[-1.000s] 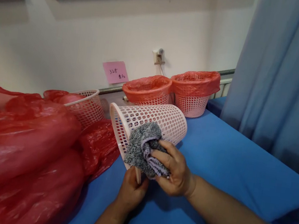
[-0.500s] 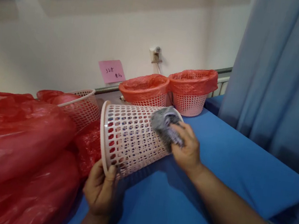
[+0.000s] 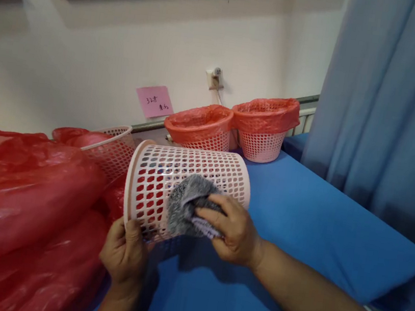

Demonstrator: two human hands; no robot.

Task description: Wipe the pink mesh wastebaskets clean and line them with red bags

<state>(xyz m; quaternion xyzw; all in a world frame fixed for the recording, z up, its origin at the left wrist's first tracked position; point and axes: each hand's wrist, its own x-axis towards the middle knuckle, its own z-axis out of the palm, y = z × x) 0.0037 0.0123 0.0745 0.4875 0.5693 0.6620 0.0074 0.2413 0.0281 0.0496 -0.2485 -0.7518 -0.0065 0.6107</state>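
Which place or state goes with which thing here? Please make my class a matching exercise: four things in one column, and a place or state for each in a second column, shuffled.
Things:
1. Cloth
2. Pink note
3. Curtain
4. Left hand

Places or states:
A. Against the wall
B. Gripping the rim of the tipped basket
C. In the right hand
D. Hanging at the far right

Pairs: 1-C, 2-A, 3-D, 4-B.
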